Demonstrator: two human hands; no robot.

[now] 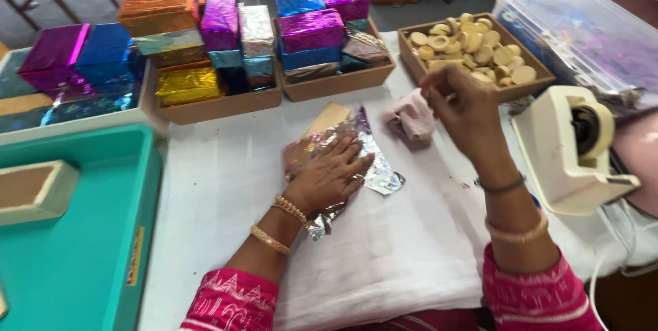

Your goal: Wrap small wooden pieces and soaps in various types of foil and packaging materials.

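Nearest, pressed flat on the white cloth [384, 249]: left hand [329, 177], fingers spread and unclenched over a half-wrapped block [327, 120] in silvery foil [373, 166]. Probably light and stiff inside; foil thin, slippery, easily torn, so best held by the block's long edges. Right of the block, right hand [466, 108] raised, fingertips pinched together, whether on anything cannot tell; beyond that, a tape dispenser [572, 146].

my left hand [332, 170] lies flat, palm down, fingers spread a little and pointing up and to the right, wrist bent, two gold bangles on it. my right hand [459, 101] is raised off the surface, fingers curled loosely inward, thumb and fingertips drawn near each other, back of the hand toward me. both forearms reach forward out of pink patterned sleeves; the right wrist wears a thin dark band and a pale bangle.
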